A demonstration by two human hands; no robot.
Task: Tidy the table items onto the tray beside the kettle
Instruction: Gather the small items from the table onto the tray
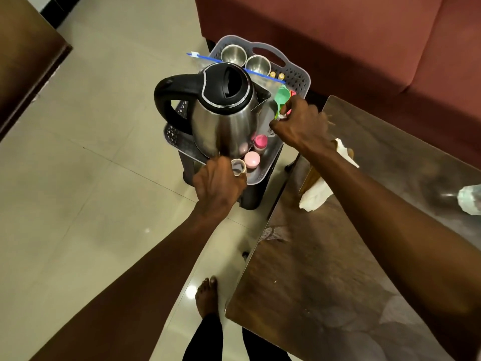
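Observation:
A grey perforated tray (299, 79) sits on a low dark stool and carries a steel kettle (223, 118) with a black lid and handle. My left hand (218, 183) grips a small clear cup (238, 166) at the tray's near edge, next to two pink-capped containers (252, 159). My right hand (299, 123) pinches a green plastic spoon (282, 96) over the tray's right side, beside the kettle. Two steel cups (257, 64) stand at the tray's far end, under a zip bag with a blue strip (223, 62).
A dark glossy table (351, 256) fills the right, with a white crumpled paper (320, 188) at its left edge and a wrapped pale object (468, 199) at far right. A red sofa (364, 35) stands behind. Tiled floor lies to the left; my bare foot (207, 295) is below.

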